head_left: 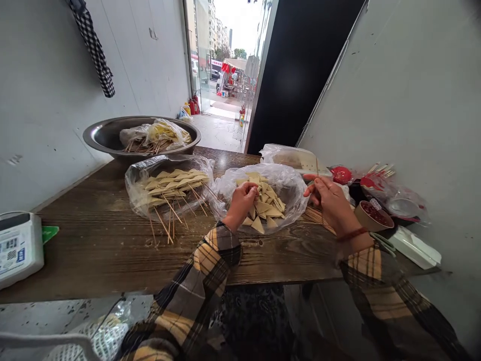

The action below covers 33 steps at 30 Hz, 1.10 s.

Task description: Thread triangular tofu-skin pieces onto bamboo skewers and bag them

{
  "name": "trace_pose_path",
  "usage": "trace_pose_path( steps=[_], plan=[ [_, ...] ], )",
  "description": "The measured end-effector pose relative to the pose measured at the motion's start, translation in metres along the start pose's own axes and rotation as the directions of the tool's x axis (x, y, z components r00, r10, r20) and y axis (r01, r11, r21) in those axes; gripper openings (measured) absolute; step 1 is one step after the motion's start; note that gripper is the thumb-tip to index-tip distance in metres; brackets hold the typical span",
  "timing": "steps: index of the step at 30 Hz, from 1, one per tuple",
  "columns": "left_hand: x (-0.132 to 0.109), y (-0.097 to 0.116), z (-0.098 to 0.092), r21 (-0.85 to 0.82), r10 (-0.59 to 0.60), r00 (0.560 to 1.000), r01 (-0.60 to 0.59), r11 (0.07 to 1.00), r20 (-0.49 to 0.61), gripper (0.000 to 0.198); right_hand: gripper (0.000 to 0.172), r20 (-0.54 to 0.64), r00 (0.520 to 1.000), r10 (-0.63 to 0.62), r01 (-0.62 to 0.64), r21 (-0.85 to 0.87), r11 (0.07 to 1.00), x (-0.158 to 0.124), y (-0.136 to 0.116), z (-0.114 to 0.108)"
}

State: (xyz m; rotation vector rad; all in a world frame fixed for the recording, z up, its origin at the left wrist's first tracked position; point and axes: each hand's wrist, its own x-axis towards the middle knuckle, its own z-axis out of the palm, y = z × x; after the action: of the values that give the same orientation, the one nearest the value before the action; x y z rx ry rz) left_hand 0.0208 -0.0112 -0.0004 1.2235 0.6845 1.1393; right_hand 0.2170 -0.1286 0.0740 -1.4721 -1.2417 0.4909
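My left hand (243, 196) is closed, its fingers curled over a triangular tofu piece in the pile (267, 205) that lies in an opened clear plastic bag (293, 188). My right hand (327, 196) pinches a thin bamboo skewer (317, 168) that points upward, just right of that bag. Loose skewers (319, 216) lie on the wooden table (101, 245) under my right wrist. To the left, a second plastic bag holds finished tofu skewers (173, 184) with their sticks pointing toward me.
A big metal basin (103, 135) with bagged skewers stands at the back left. A paper cup (370, 214) of red bits, red-lidded items (341, 174) and plastic packets crowd the right side by the wall. A white device (18, 245) sits at the left edge. An open doorway lies ahead.
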Motion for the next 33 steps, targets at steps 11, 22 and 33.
trace_pose_path(
  steps=[11,22,33],
  plan=[
    [-0.006,-0.004,-0.014,0.662,0.288,0.917,-0.399,0.635,0.277,0.018,0.042,0.228,0.952,0.202,-0.294,0.509,0.809,-0.007,0.018,0.073],
    [-0.023,-0.007,-0.015,0.717,0.157,0.847,-0.517,0.468,0.508,0.048,0.042,0.177,0.95,0.259,-0.313,0.493,0.811,0.006,0.078,0.072],
    [-0.016,-0.004,-0.014,0.531,0.168,0.984,-0.172,0.83,0.056,0.012,0.038,0.216,0.972,0.091,-0.132,0.186,0.974,0.007,0.075,0.053]
  ],
)
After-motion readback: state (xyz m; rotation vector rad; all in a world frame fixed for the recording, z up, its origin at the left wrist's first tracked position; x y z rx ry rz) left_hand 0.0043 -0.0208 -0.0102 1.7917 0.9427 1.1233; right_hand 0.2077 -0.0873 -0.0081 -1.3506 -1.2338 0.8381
